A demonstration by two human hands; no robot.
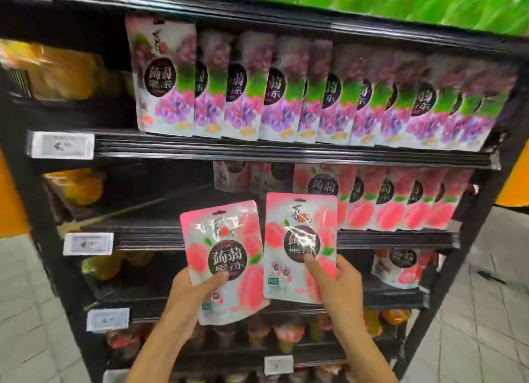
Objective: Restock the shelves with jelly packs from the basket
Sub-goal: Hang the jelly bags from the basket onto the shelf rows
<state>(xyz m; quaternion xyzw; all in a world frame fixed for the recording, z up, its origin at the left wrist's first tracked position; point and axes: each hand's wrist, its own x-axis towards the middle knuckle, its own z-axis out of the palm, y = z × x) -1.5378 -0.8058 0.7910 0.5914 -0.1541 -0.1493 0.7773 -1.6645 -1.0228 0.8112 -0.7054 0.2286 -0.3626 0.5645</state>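
I hold two pink peach jelly packs in front of a black shelf unit. My left hand (191, 292) grips the lower edge of the left pack (224, 256), which tilts slightly. My right hand (335, 285) grips the right pack (300, 239), held upright and a little higher. Both packs hover before the middle shelf (148, 233), whose left half is bare. A row of the same pink packs (400, 205) stands on that shelf's right half. The basket is out of view.
Purple grape jelly packs (286, 96) fill the shelf above. Green packs (400, 2) sit on the top shelf. One pink pack (403, 268) stands on the lower shelf at right. Jelly cups (286, 334) line the shelves below. White price tags (88, 243) hang at the left.
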